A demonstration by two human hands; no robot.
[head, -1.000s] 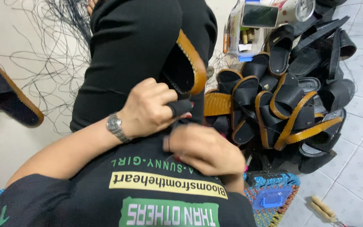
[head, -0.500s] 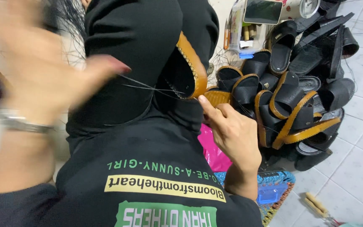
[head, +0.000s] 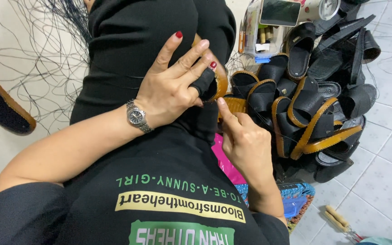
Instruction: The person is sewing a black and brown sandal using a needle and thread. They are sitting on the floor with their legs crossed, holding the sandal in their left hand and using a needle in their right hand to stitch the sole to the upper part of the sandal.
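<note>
While the sandal piece (head: 213, 81) is steadied against the lap, it is pinched by the left hand (head: 173, 88), thumb and forefinger closed on its black strap, the other fingers fanned upward and clear. Its tan edge is turned toward the right hand (head: 246, 140), probably so that the rim can be reached. Only the right forefinger is extended, its tip at the lower edge of the piece, just beside the left thumb; the remaining fingers are curled in, and it cannot be told whether anything thin is held there. The piece thus sits inside the left grip and just above the right fingertip. A wristwatch (head: 137, 117) is worn on the left wrist. Loose dark thread (head: 37, 54) is strewn over the floor on the left. A heap of black and tan sandals (head: 314, 109) lies close on the right, near a clear plastic box (head: 262, 38).
</note>
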